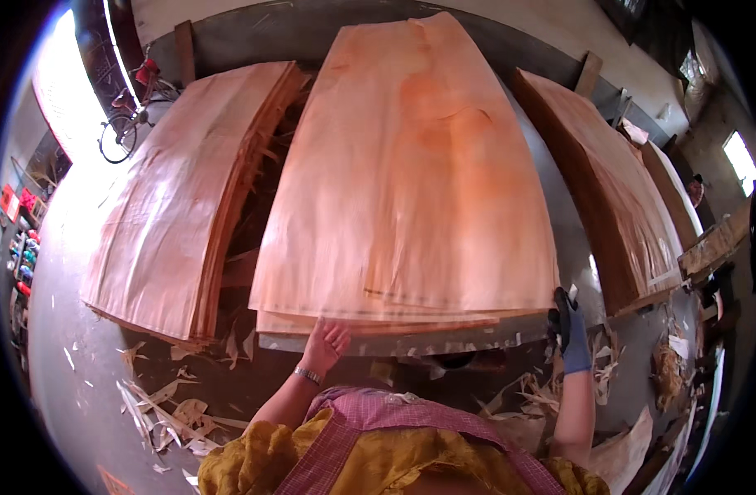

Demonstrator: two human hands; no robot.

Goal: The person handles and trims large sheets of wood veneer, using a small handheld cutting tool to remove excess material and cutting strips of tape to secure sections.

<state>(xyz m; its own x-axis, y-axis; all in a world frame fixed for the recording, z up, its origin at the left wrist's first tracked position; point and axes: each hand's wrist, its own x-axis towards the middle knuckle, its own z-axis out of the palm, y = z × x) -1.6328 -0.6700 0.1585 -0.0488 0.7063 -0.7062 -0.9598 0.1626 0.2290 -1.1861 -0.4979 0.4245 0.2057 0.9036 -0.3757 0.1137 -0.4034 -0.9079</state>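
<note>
Large sheets of thin wood veneer (328,206) lie stacked before me on a grey table (510,340). Their surface is pinkish orange, with a darker patch on the upper right and a straight overlapping edge. My left hand (326,346), bare with a metal watch band at the wrist, is at the front edge of the sheets, fingers stretched out and apart. At the front right corner is my right hand (569,326), in a black and blue-grey glove, its fingers curled. A small pale tip shows above that hand; what it belongs to is unclear.
Thick veneer stacks stand on the left (167,206) and on the right (609,173). Torn veneer scraps (180,412) litter the floor around my feet. A bicycle (120,132) is parked by the bright doorway at the far left. A wooden beam (716,243) juts in at right.
</note>
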